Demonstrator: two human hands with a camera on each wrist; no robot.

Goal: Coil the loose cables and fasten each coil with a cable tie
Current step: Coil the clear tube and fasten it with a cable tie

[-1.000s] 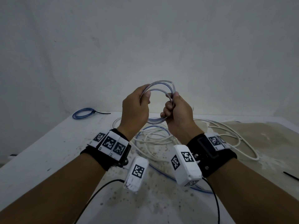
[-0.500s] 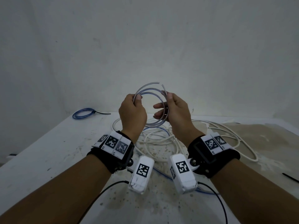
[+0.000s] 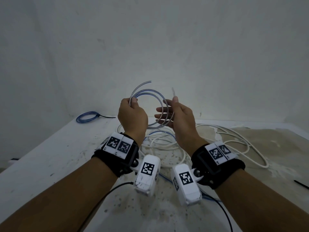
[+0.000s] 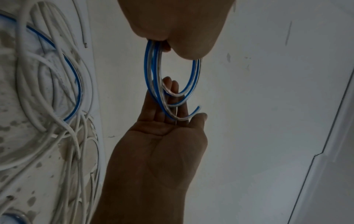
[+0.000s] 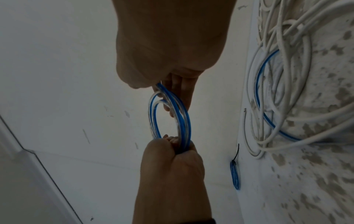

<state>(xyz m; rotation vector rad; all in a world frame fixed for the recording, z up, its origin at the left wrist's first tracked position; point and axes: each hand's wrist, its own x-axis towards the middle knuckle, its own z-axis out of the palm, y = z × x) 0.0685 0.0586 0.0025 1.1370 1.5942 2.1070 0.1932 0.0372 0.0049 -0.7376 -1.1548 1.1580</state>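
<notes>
A clear cable with a blue stripe is wound into a loose coil (image 3: 156, 127) held in the air above the table. My left hand (image 3: 133, 102) pinches the coil's left side between thumb and fingers, as the right wrist view confirms at the grip (image 5: 180, 149). My right hand (image 3: 166, 107) is spread with straight fingers (image 4: 168, 97) behind the coil's right side; the strands lie across them. Both cable ends stick out free at the top, one end (image 3: 173, 91) just above my right thumb.
A tangle of white cables (image 3: 167, 143) and another blue-striped cable (image 3: 160, 133) lie on the stained white table (image 3: 50, 156) under my hands. A tied blue coil (image 3: 87, 115) sits at the back left by the wall. A black cable tie (image 3: 301, 184) lies at the right.
My right hand has let go of the coil and straightened its fingers. The coil has sprung wider and looser, and its ends now stand free. Both hands have drifted slightly apart.
</notes>
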